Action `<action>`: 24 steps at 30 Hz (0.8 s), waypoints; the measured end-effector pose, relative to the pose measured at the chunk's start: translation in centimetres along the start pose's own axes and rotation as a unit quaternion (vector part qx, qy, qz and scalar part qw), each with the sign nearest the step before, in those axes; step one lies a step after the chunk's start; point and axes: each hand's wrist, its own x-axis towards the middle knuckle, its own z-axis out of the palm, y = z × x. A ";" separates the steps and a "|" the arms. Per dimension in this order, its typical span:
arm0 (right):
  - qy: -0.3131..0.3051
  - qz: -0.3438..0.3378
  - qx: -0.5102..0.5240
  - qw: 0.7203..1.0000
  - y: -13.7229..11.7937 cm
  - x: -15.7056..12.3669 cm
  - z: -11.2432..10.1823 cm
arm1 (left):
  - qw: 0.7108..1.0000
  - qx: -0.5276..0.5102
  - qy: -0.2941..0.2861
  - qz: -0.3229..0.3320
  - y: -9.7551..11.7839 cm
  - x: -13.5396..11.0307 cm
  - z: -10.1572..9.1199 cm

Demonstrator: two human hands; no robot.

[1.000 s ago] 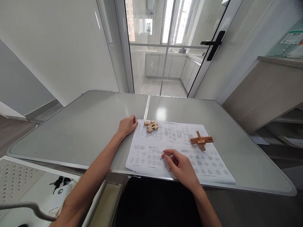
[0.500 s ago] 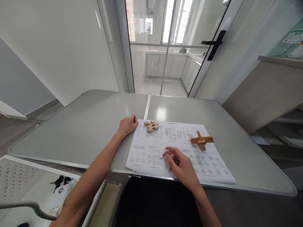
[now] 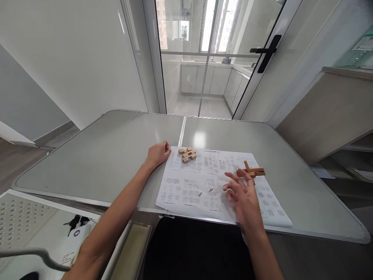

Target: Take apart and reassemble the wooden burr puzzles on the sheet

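My left hand point(image 3: 158, 152) rests as a loose fist on the table at the left edge of a printed sheet point(image 3: 201, 182); nothing shows in it. Just to its right, on the sheet, lies a cluster of light wooden puzzle pieces point(image 3: 188, 155). Over the right half of the sheet hovers my right hand point(image 3: 241, 190), fingers spread and empty. Its fingertips partly cover a darker wooden cross-shaped interlocking puzzle point(image 3: 257, 171), with dark marks on one end; I cannot tell whether they touch it. Rows of small diagrams fill the sheet.
The sheet lies on a grey folding table point(image 3: 116, 132) with a seam. At lower left stands a white perforated surface point(image 3: 23, 217) with keys point(image 3: 78, 221) and a white box point(image 3: 78, 234). Beyond the table is a glass door with a black handle point(image 3: 266, 52); shelves point(image 3: 344, 155) stand right.
My right hand has moved right and away from me, from the sheet's middle to the cross-shaped puzzle, its fingers spreading wider. The left hand has stayed in place.
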 end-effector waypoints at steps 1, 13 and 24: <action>0.008 -0.002 0.010 1.000 -0.3 0.2 -0.4 | 1.000 0.001 0.000 0.000 0.0 0.0 0.0; 0.043 -0.013 -0.051 0.998 -0.4 2.2 -3.7 | 1.000 0.012 0.002 0.002 -0.1 0.1 0.1; 0.016 -0.076 -0.203 0.976 1.1 1.5 -3.0 | 1.000 0.013 -0.003 0.000 0.0 0.1 0.0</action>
